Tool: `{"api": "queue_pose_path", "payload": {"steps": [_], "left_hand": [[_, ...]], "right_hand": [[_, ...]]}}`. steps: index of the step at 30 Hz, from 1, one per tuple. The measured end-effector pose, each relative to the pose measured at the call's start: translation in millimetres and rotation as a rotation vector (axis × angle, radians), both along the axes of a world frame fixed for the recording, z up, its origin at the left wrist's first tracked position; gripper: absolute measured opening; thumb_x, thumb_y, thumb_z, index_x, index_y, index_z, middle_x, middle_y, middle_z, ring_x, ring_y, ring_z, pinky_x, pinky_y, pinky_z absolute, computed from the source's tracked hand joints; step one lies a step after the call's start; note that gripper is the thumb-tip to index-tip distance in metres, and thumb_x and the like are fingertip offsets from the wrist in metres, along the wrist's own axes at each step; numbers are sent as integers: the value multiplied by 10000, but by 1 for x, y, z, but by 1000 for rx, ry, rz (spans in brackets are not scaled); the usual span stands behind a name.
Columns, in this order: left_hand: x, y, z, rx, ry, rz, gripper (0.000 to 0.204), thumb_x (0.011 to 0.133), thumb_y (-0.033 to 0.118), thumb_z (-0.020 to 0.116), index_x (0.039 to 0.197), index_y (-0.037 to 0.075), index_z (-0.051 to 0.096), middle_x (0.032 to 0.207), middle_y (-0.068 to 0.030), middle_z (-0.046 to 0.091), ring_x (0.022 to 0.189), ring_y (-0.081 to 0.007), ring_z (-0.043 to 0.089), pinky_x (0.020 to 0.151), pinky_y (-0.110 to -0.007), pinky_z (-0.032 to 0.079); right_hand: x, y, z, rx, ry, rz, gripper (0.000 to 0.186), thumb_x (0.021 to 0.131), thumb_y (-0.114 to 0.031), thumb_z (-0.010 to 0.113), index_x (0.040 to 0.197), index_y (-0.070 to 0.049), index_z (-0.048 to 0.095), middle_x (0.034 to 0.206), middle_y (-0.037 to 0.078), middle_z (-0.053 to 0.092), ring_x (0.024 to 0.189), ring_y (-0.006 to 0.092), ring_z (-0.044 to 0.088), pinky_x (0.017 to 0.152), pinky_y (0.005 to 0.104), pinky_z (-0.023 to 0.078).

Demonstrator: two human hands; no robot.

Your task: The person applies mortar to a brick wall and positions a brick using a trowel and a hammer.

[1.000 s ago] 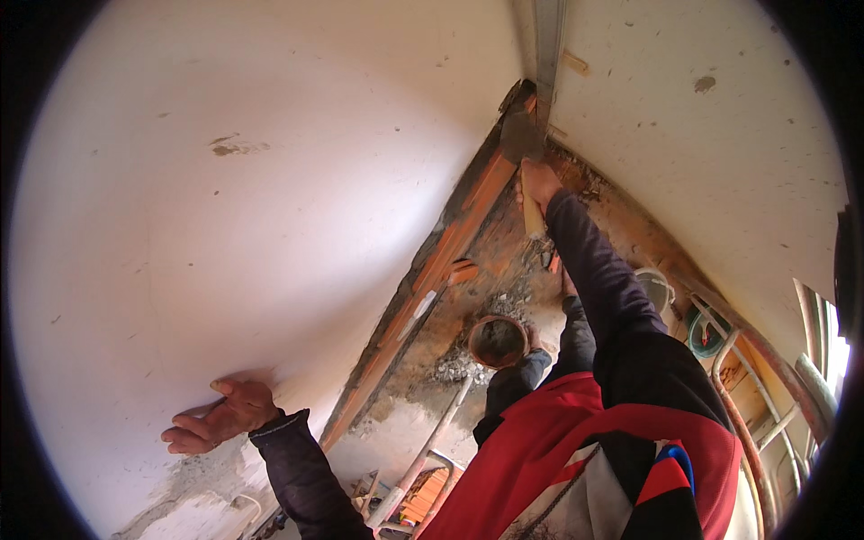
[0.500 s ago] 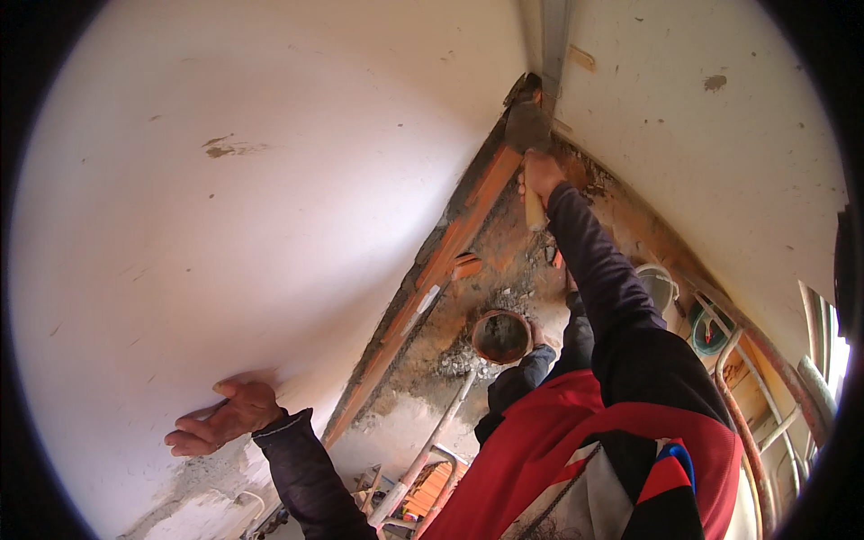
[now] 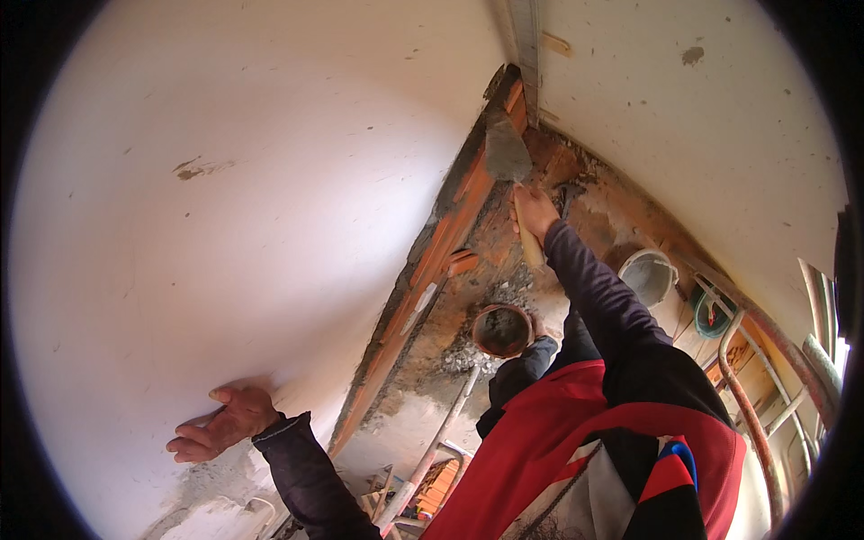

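My right hand is closed around the pale wooden handle of a trowel. The grey, smeared blade points away from me and lies over the far part of a narrow orange brick edge along the left wall. My left hand is open, fingers spread, against the white wall. Below the trowel stands a round bucket with grey mortar in it. Beside its rim shows what looks like a hand or foot at the end of a dark-clothed limb; I cannot tell which.
A small orange brick piece lies by the brick edge. To the right are a pale bucket, a green tub and bent metal tubing. More tubing stands at lower middle. A grey vertical strip runs along the far corner.
My right hand has drawn the trowel back toward me and slightly left, away from the corner, uncovering orange brick there. My left hand stays against the wall. The view has shifted slightly.
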State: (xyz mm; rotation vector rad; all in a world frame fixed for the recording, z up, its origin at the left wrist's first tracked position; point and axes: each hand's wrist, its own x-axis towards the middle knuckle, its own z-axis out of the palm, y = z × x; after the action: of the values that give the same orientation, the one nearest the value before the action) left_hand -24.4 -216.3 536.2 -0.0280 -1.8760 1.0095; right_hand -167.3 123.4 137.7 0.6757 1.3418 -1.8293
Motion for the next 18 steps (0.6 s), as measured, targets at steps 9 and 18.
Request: {"api": "queue_pose_path", "payload": {"steps": [9, 18], "left_hand": [[-1, -3, -3, 7, 9, -17, 660, 971, 419, 477, 1452, -9, 334, 1535, -136, 243, 1454, -308, 121, 1179, -521, 103], [2, -9, -9, 33, 35, 25, 654, 975, 406, 499, 1432, -31, 334, 1517, -146, 258, 1449, -322, 97, 1180, -524, 100]], "right_hand": [[-29, -4, -9, -18, 15, -31, 344, 1018, -380, 437, 917, -59, 507, 685, 47, 528, 521, 165, 495, 506, 359, 459], [5, 19, 2, 31, 215, 245, 387, 1031, -367, 420, 867, -25, 500, 630, 69, 518, 478, 171, 486, 500, 356, 452]]}}
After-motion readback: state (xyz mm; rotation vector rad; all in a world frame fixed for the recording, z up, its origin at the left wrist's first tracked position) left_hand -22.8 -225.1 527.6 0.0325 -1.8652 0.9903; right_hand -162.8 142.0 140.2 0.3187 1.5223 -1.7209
